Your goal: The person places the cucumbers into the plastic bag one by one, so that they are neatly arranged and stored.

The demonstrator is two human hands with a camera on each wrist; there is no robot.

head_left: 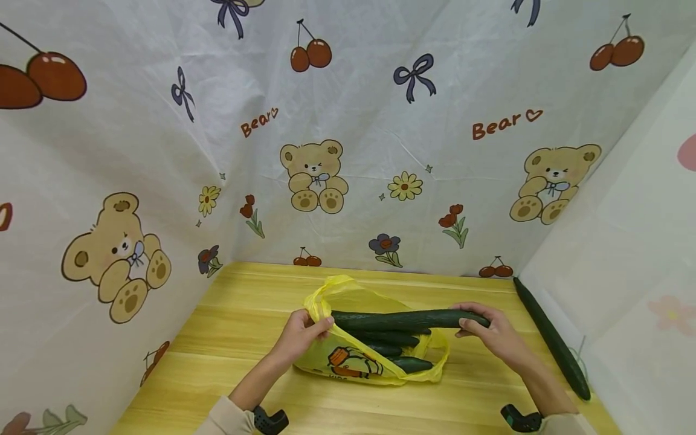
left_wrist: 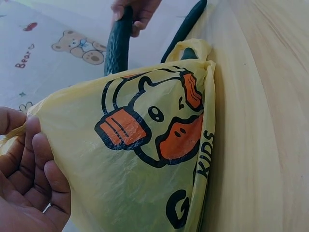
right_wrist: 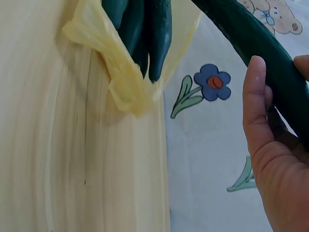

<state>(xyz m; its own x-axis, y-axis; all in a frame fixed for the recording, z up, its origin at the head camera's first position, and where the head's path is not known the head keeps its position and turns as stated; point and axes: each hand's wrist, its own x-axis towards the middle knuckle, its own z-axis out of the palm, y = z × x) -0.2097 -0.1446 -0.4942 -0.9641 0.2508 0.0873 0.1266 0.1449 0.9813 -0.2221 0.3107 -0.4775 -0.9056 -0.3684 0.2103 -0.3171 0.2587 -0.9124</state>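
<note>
A yellow plastic bag (head_left: 326, 356) with a printed cartoon lies on the table, its mouth facing right. My left hand (head_left: 306, 331) pinches the upper edge of the bag near its left end. Several dark green cucumbers (right_wrist: 159, 34) lie inside, their ends showing at the opening. My right hand (head_left: 492, 332) holds one long cucumber (head_left: 402, 319) near its right end, thumb on one side and fingers on the other. That cucumber is level above the others, and its left end reaches the bag's edge by my left hand. The left wrist view hides its lower part behind the bag.
Another cucumber (head_left: 551, 338) lies on the wooden table (head_left: 217, 362) at the right, along the side wall. Cloth walls (head_left: 370, 121) printed with bears and flowers enclose the table at the back and sides.
</note>
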